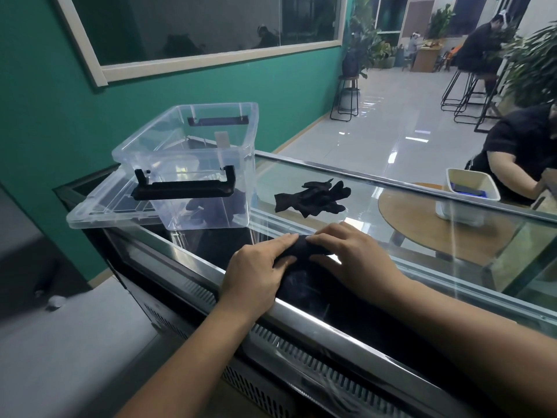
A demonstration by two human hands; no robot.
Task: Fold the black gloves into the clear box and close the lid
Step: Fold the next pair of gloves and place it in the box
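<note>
A black glove [303, 251] lies bunched on the glass counter top [376, 200] near its front edge. My left hand [259, 267] grips its left end, thumb under and fingers over. My right hand [352, 260] holds its right end with curled fingers. A second black glove [313, 196] lies flat and loose farther back on the glass. The clear box [193, 164] stands open at the left with black handles; dark cloth shows through its wall at the bottom. Its clear lid [99, 209] lies flat under and beside the box.
The counter is a glass-topped display case with a metal front rail [331, 324]. A teal wall is at the left. Behind the glass at the right a person sits at a round wooden table [422, 224] with a white tray [470, 188].
</note>
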